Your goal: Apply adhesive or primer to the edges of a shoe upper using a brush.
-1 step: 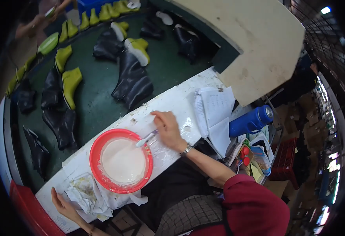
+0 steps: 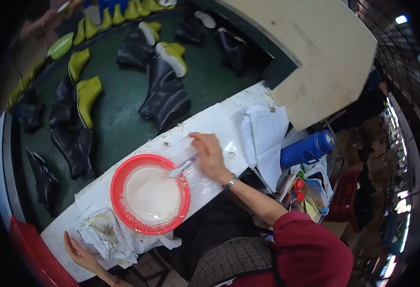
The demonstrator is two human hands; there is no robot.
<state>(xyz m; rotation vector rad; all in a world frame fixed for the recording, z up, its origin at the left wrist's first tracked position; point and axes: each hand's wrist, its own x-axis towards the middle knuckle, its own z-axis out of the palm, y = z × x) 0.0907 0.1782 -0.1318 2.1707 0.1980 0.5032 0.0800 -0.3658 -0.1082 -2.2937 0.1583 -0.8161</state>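
Nothing is shifting between the earlier frame and this one: my right hand (image 2: pixel 211 154) is resting in the same spot on the white table (image 2: pixel 219 119), and the brush (image 2: pixel 183 167) is leaning at the same angle. I am pinching the brush's pale handle between my right fingers, its head dipping over the rim of the red bowl (image 2: pixel 119 179), which is sitting on the table just left of that hand and holding a whitish paste (image 2: pixel 151 193). My left hand (image 2: pixel 78 252) is lying open, fingers spread, on the near edge of the table beside a crumpled, stained cloth (image 2: pixel 105 234), touching nothing else, well apart from my right. Beyond the table, black boot uppers (image 2: pixel 167 95) with yellow-green lasts (image 2: pixel 88 93) are lying on a dark green belt (image 2: pixel 123 129). To my right, a stack of papers (image 2: pixel 267 129) is sitting by a blue flask (image 2: pixel 308 148).
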